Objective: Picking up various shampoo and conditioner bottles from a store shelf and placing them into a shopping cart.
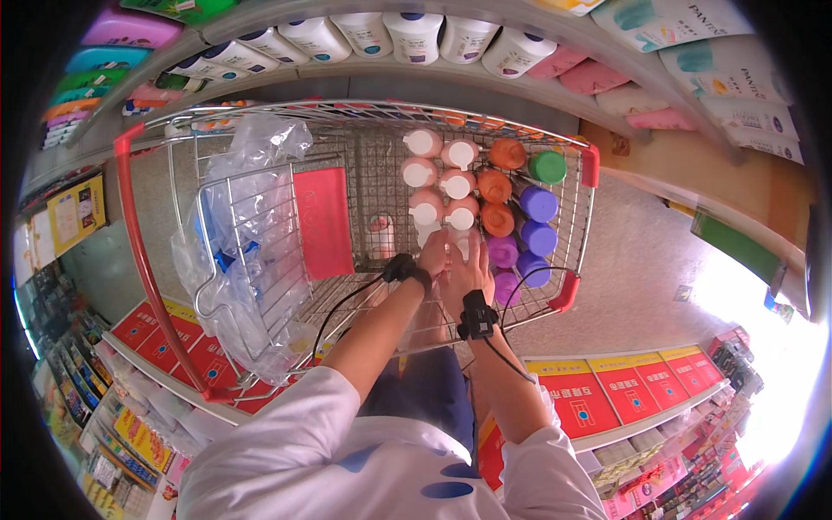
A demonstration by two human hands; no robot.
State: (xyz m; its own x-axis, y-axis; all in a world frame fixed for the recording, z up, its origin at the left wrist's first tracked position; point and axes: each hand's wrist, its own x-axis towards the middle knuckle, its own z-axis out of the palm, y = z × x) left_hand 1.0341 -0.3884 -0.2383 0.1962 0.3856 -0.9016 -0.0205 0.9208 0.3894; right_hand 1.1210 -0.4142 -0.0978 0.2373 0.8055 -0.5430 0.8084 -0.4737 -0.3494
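A wire shopping cart (348,195) with red corner pieces stands before me. My left hand (434,253) and my right hand (466,263) reach into it side by side, at the near end of two rows of pink bottles with white pump tops (461,184). The fingers touch or lie over the nearest white tops; their grip is partly hidden. Right of these stand orange-capped bottles (497,219), magenta-capped bottles (502,251), purple-capped bottles (537,238) and one green-capped bottle (547,167). A small pink-and-white item (381,237) lies apart, left of the hands.
Clear plastic bags (260,136) fill the cart's handle side, by the red handle bar (153,279). Beyond the cart, a shelf holds white bottles (413,38) and pink packs (593,77). Behind me run display shelves with red and yellow panels (580,402).
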